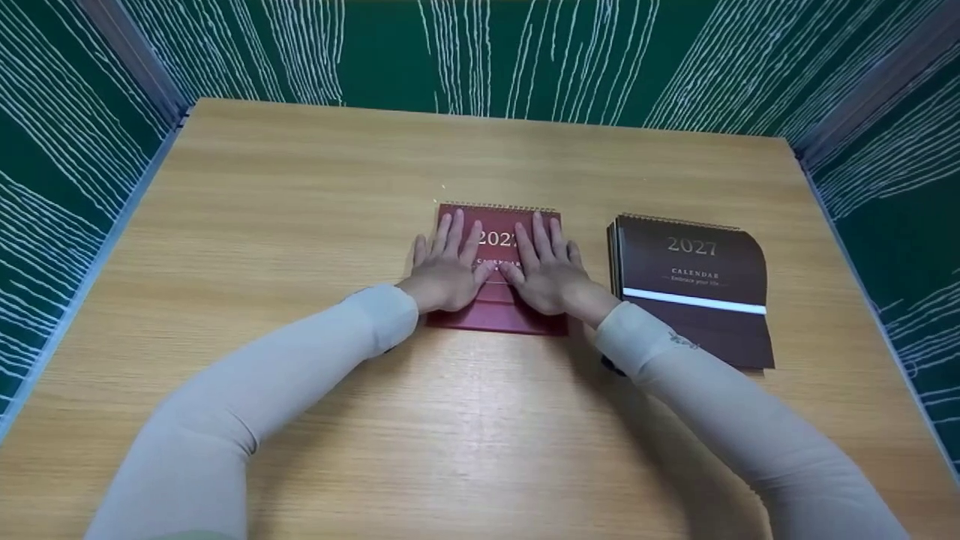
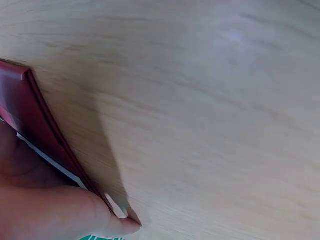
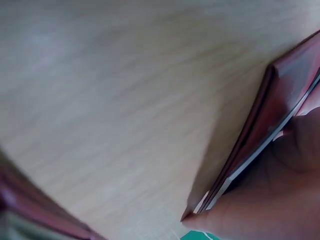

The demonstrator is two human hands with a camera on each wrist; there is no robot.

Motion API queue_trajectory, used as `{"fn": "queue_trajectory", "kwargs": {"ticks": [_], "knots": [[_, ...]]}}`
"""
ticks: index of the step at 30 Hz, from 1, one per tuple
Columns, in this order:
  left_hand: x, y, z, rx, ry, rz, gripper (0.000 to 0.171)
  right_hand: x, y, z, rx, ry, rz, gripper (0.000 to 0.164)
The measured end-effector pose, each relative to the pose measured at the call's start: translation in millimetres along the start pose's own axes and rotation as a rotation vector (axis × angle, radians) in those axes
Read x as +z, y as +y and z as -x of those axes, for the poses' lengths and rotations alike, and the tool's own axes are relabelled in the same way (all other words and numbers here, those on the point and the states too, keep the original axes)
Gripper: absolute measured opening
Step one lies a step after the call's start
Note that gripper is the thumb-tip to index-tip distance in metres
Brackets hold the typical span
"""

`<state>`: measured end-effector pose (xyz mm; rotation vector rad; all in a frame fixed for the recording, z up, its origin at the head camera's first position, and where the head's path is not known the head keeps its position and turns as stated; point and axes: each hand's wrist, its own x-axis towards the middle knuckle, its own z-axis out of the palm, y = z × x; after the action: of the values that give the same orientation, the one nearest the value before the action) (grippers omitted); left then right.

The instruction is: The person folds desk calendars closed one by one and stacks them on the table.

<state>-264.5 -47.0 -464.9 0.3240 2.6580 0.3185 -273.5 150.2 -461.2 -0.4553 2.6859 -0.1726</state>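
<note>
A red 2027 desk calendar (image 1: 499,315) with a wire spiral along its far edge lies on the wooden table. My left hand (image 1: 444,276) rests palm down on the left part of its cover, fingers straight and spread. On the right part my right hand (image 1: 553,276) lies the same way, and the two thumbs nearly meet in the middle. In the left wrist view the edge of the red calendar (image 2: 47,120) shows beside the hand, its little finger reaching past that edge. The right wrist view shows the calendar's other edge (image 3: 255,115), with the right hand (image 3: 280,185) over it.
A dark brown 2027 calendar (image 1: 694,330) with a pale band (image 1: 694,301) across it stands just right of the right forearm. Around the wooden table (image 1: 300,165) rise green panels (image 1: 382,52) with white streaks.
</note>
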Motion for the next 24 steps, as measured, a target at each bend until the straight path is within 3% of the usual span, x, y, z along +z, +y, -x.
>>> {"fn": "queue_trajectory", "kwargs": {"ticks": [14,24], "knots": [[-4.1,-10.2,4.9,0.058,-0.003,0.015,0.080,-2.7,6.3,0.5,-0.002,-0.020,0.075,0.080],[-18.0,-19.4,13.7,0.105,-0.067,-0.063,0.079,-7.0,12.2,2.8,-0.007,-0.055,0.101,0.082]]}}
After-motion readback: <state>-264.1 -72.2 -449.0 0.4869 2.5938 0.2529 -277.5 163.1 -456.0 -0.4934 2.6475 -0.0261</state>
